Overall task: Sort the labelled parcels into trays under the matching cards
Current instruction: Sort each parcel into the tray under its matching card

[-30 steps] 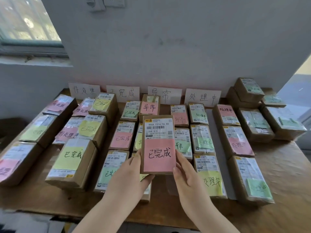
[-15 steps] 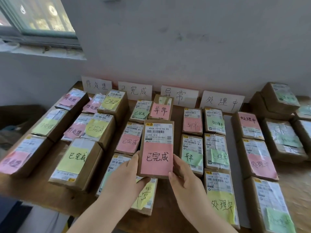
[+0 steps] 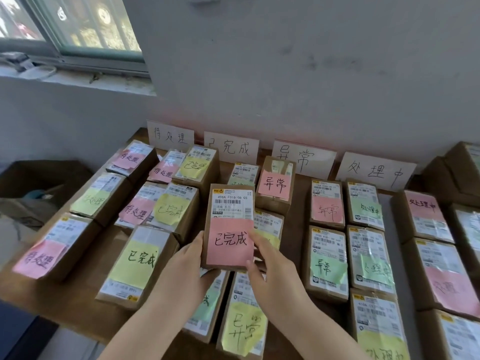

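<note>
Both hands hold one brown cardboard parcel with a pink note [image 3: 228,229] marked 已完成. It is raised above the brown wooden surface [image 3: 78,289], mid-layout, with its face tilted toward the camera. A white barcode label covers the far half of its face and the pink note covers the near half.

Left hand [image 3: 185,266]: thumb against the parcel's left edge, fingers curled under the near-left corner.
Right hand [image 3: 272,274]: thumb on the near-right corner of the face, one finger laid along the right edge. The remaining fingers are hidden behind the parcel.

Four white paper cards lean on the grey wall [image 3: 285,74] at the far edge. Left to right they are the 待处理 card [image 3: 170,136], 已完成 card [image 3: 231,148], 异常 card [image 3: 304,158] and 处理中 card [image 3: 375,171]. The held parcel sits in line with the 已完成 card, nearer the person.

Other parcels lie on the surface in near-to-far columns.
- Left of the hands: cardboard parcel with a yellow 已完成 note [image 3: 137,261].
- Just below the right hand: cardboard parcel with a yellow 异常 note [image 3: 244,326].
- Far right of the held parcel, before the 异常 card: cardboard parcel with a pink 异常 note [image 3: 275,183].
- Right again: cardboard parcel with a green 异常 note [image 3: 327,266], and a column with green 处理中 notes beside it.
</note>
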`<state>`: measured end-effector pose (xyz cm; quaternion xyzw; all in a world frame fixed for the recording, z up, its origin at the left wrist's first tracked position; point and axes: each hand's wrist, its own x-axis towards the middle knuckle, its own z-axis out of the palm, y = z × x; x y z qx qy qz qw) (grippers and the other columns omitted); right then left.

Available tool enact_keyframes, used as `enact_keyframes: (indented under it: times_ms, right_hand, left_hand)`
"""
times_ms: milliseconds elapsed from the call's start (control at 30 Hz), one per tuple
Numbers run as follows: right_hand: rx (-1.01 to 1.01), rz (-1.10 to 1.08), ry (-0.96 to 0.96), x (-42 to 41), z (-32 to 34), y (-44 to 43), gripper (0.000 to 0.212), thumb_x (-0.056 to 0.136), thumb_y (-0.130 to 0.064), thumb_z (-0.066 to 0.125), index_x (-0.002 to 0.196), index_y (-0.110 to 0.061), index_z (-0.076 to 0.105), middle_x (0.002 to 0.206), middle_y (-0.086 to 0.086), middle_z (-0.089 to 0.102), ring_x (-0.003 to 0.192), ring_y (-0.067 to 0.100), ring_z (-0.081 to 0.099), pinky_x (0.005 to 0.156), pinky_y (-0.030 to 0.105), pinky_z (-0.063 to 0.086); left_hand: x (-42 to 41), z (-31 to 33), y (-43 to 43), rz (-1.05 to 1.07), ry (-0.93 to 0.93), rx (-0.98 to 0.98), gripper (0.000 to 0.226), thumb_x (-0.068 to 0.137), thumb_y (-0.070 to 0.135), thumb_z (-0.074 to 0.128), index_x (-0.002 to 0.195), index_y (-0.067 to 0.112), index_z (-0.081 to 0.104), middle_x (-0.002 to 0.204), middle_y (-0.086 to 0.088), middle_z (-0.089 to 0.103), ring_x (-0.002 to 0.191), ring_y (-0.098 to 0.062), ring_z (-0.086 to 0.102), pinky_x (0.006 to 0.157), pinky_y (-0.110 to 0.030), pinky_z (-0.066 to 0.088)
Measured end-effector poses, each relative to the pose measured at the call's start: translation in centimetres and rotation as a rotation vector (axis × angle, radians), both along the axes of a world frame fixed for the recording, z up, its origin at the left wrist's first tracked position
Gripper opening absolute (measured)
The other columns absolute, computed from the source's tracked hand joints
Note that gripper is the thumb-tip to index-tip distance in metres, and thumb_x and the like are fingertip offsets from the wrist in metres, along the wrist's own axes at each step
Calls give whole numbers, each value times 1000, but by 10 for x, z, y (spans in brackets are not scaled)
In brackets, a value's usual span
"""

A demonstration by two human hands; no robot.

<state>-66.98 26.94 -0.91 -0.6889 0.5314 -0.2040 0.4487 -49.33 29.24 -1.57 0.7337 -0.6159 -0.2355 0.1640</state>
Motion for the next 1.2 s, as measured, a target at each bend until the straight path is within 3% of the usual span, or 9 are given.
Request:
enact_keyframes:
  times_ms: [100, 200, 400, 500, 600, 700, 900, 1100, 1200]
  right_hand:
    - [-52, -29, 26, 22, 1, -20, 45, 100, -21, 42, 143, -33, 35, 146, -15, 38, 128, -3, 36, 93, -1, 25]
    - [-53, -107, 35, 44, 1, -43, 44, 100, -18, 40, 142, -31, 38, 146, -12, 39, 132, 6, 39, 100, 15, 36]
    - [-47, -275, 130, 78, -7, -85, 45, 100, -21, 40, 144, -29, 34, 144, -11, 42, 126, 7, 44, 89, 14, 35]
    - [3, -318, 108, 88, -12, -104, 47, 99, -19, 41, 145, -27, 33, 145, -7, 40, 128, 9, 42, 95, 19, 39]
    - [0, -335, 122, 93, -16, -123, 47, 99, -16, 42, 145, -22, 34, 144, -5, 41, 129, 11, 41, 104, 26, 41]
    - [7, -351, 181, 98, -20, -133, 47, 98, -19, 43, 144, -22, 34, 148, -4, 35, 134, 14, 37, 107, 32, 40]
    - [-7, -326, 387, 105, -26, -124, 45, 100, -23, 41, 145, -20, 33, 158, -2, 12, 135, 13, 33, 105, 22, 34]
    - [-77, -250, 563, 105, -35, -119, 55, 100, -21, 39, 150, -12, 19, 160, 4, -5, 147, 19, -2, 117, 31, 15]
    - [-98, -211, 646, 104, -33, -117, 59, 99, -18, 40, 151, -11, 13, 159, 5, -10, 146, 20, -10, 117, 36, 20]
  left_hand:
    - [20, -1, -30, -29, 40, -17, 72, 85, 30, 66, 146, 34, 27, 124, 12, 59, 107, -9, 57, 87, -27, 50]
    - [36, -3, -67, -71, 42, -47, 66, 85, 27, 65, 143, 30, 31, 121, 10, 61, 106, -11, 59, 85, -28, 50]
    - [48, -11, -134, -172, 0, 9, 47, 91, 22, 57, 134, 20, 39, 116, 2, 62, 100, -14, 60, 74, -21, 45]
    - [51, -19, -160, -195, -44, 35, 48, 92, 16, 54, 136, 18, 37, 117, -1, 61, 101, -17, 59, 77, -24, 47]
    - [51, -28, -180, -207, -74, 71, 58, 91, 14, 55, 143, 13, 28, 118, -4, 59, 101, -19, 59, 77, -27, 49]
    - [49, -31, -191, -253, -134, 134, 75, 92, 11, 53, 152, 13, 7, 126, -7, 54, 107, -20, 57, 74, -23, 44]
    - [41, -35, -195, -298, -213, 206, 84, 91, 10, 55, 151, 14, -3, 135, -7, 48, 112, -19, 55, 84, -28, 48]
    - [38, -40, -192, -354, -281, 154, 86, 90, 10, 55, 151, 11, -6, 140, -6, 43, 113, -19, 54, 83, -29, 48]
    - [39, -36, -188, -384, -285, 92, 82, 91, 11, 55, 152, 11, -1, 146, -6, 36, 124, -21, 45, 92, -31, 45]
